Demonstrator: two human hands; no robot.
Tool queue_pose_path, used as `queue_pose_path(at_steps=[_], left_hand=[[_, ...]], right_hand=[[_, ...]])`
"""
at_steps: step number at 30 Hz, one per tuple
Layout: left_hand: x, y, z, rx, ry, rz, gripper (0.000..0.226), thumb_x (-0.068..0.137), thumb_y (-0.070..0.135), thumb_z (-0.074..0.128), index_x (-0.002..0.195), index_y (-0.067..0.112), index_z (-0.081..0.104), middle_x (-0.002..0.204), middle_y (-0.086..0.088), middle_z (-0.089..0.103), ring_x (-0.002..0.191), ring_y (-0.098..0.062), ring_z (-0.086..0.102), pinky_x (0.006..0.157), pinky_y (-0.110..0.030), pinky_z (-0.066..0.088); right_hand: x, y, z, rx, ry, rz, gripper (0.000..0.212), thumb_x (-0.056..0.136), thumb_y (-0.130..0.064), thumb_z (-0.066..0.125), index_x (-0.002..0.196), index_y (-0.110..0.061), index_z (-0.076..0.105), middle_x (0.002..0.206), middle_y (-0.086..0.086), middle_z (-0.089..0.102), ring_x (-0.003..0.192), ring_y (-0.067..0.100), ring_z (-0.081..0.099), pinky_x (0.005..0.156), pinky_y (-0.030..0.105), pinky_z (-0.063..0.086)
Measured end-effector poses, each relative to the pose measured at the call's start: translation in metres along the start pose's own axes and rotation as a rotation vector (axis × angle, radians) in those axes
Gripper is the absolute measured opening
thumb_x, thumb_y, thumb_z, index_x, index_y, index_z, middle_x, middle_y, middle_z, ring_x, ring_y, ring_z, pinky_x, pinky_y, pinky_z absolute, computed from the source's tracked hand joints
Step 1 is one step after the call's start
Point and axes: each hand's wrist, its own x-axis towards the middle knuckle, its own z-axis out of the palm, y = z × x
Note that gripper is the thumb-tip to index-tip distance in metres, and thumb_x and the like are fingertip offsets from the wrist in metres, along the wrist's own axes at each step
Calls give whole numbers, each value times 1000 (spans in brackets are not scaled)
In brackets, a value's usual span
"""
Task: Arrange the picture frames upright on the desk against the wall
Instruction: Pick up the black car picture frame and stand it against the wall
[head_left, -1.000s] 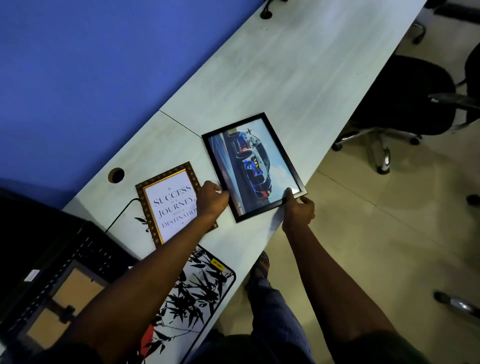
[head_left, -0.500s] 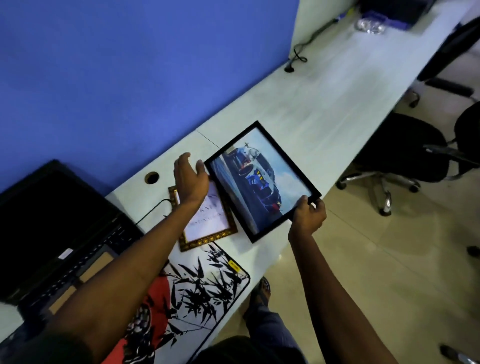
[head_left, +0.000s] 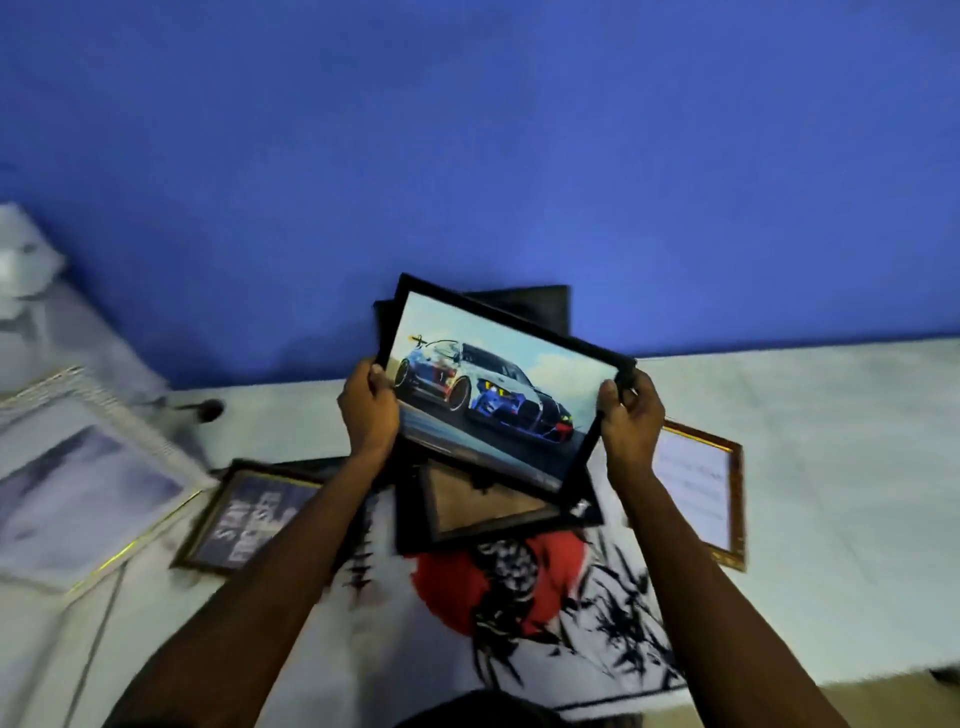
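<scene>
A black car picture frame is held tilted above the desk. A gold-edged frame lies flat nearer the right end.

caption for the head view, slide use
Both hands, left hand and right hand, hold the car picture frame above the desk.

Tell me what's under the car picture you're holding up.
Below the car picture, a black frame lies face down, its brown backing showing, on a red-and-black mat. Its upper edge is covered. A dark object shows behind, mostly hidden.
</scene>
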Motion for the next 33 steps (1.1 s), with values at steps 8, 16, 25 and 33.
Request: queue_pose_path(at_steps=[8, 16, 25, 33], left_hand=[[110, -97, -177, -12, 281, -103, 28, 96, 2, 39, 110, 1, 63, 104, -22, 67, 90, -28, 59, 71, -28, 34], [200, -119, -171, -170, 399, -258, 28, 101, 12, 35, 106, -7, 54, 92, -21, 58, 87, -31, 57, 74, -37, 39], [245, -185, -155, -112, 496, -436, 34, 100, 14, 36, 123, -4, 54, 127, -28, 60, 114, -38, 58, 91, -39, 43], [261, -226, -142, -65, 413, -405, 40, 100, 28, 37, 114, -3, 59, 117, -29, 63, 108, -39, 61, 90, -42, 45]], right_hand=[[-57, -33, 230, 74, -312, -111, 11, 93, -3, 65, 104, 0, 64, 81, 3, 58, 70, 1, 52, 69, 27, 47], [-56, -45, 330, 47, -264, -202, 26, 93, -3, 67, 118, 4, 65, 109, 13, 69, 102, 17, 62, 96, 31, 53], [-53, 0, 397, -168, -324, -139, 31, 95, -2, 64, 125, 3, 65, 111, 4, 67, 100, 8, 61, 84, -4, 42], [-41, 22, 415, -469, -275, -101, 29, 97, -18, 64, 123, -5, 69, 106, 10, 74, 96, 24, 70, 84, 26, 52]])
